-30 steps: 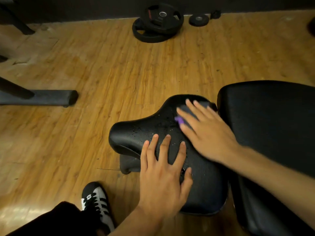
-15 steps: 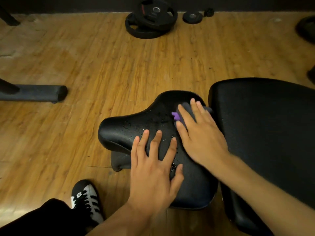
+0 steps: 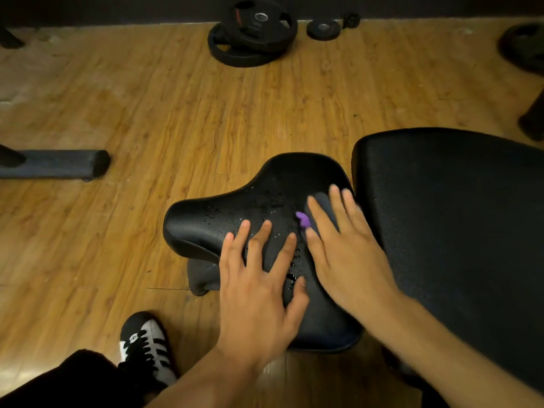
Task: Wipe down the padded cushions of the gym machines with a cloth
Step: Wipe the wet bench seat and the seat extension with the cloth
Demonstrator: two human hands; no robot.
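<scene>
A black padded seat cushion [image 3: 259, 213] fills the middle of the view, and everything else is placed from it. Drops of liquid [image 3: 272, 201] are scattered over its upper surface.

The left hand [image 3: 259, 293] lies flat on the near part of the seat cushion, palm down. Its fingers are straight and spread and its thumb points to the right. It holds nothing.

The right hand [image 3: 346, 254] lies flat on the right side of the seat cushion, fingers straight and slightly apart. It presses a dark grey cloth [image 3: 322, 201] against the padding rather than gripping it. The cloth shows between and beyond the fingers, near the seat cushion's right edge. A small purple tag [image 3: 303, 220] sticks out at its left side, just beside the forefinger. The fingertips are a little blurred.

Just right of the seat cushion, with a narrow gap between, is a larger black pad [image 3: 456, 231].

Beyond the seat cushion, by the dark wall, two black weight plates [image 3: 253, 30] lie stacked on the wooden floor [image 3: 147, 98]. A smaller plate [image 3: 323, 29] lies to their right. Well to the left of the seat cushion, a dark padded bar [image 3: 59, 164] lies on the floor. Nearer than the seat cushion and to its left is a black and white shoe [image 3: 147, 346] with a dark trouser leg [image 3: 59, 378].
</scene>
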